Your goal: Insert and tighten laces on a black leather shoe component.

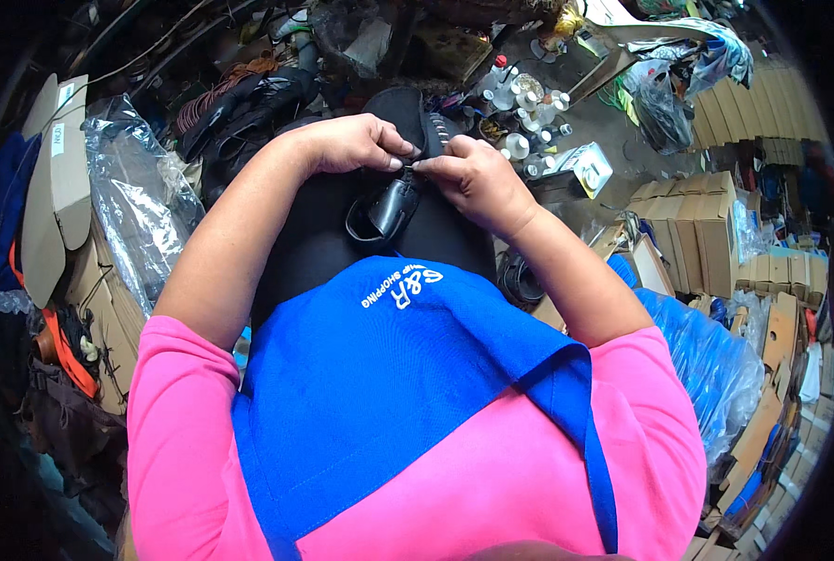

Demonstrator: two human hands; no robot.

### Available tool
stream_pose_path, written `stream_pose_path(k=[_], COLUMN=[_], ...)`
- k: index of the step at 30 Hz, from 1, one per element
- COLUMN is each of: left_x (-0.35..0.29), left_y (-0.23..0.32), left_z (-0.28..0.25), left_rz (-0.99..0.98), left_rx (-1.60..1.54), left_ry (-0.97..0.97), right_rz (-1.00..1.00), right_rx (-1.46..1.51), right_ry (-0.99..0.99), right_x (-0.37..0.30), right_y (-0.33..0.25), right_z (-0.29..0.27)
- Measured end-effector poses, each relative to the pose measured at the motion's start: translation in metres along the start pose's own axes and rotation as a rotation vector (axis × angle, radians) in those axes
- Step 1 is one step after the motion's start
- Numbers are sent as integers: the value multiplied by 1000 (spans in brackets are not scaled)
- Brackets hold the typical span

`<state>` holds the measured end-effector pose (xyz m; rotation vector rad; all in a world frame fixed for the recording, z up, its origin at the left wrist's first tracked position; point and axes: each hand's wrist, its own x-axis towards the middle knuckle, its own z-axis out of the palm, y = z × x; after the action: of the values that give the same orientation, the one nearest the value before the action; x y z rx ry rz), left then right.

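Note:
A black leather shoe (377, 222) lies over my lap, its open, rounded heel end toward me and its wide black front end (398, 110) pointing away. My left hand (365, 145) is closed at the middle of the shoe, thumb and fingertips pinching its upper from the left. From the right, my right hand (482, 182) pinches the same spot, its fingertips almost meeting the left ones. The small piece between the fingertips is too hidden to make out. Pale marks run along the shoe's edge just beyond my right hand. A blue apron (370, 374) covers my front.
Several bottles and jars (527, 103) stand on the floor ahead to the right, near a white-and-yellow can (585, 168). Cardboard boxes (693, 229) and blue plastic-wrapped goods (702, 360) are on the right. Clear plastic (141, 201) and cardboard pieces (66, 178) lie left.

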<state>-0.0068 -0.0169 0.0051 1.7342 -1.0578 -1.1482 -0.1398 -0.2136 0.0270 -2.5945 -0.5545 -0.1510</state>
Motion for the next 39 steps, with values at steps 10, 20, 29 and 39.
stream_pose_path(k=[10, 20, 29, 39], left_x=[-7, -236, -179, -79], left_y=[12, -3, -4, 28], left_z=[-3, -144, -43, 38], left_rz=[-11, -519, -158, -105], left_rx=[283, 576, 788, 403], left_ry=[62, 1116, 1009, 461], right_rz=[-119, 42, 190, 161], right_rx=[-490, -34, 104, 221], right_ry=[-444, -532, -540, -270], right_x=[52, 59, 66, 13], right_y=[-34, -3, 1, 9], right_z=[-20, -28, -12, -13])
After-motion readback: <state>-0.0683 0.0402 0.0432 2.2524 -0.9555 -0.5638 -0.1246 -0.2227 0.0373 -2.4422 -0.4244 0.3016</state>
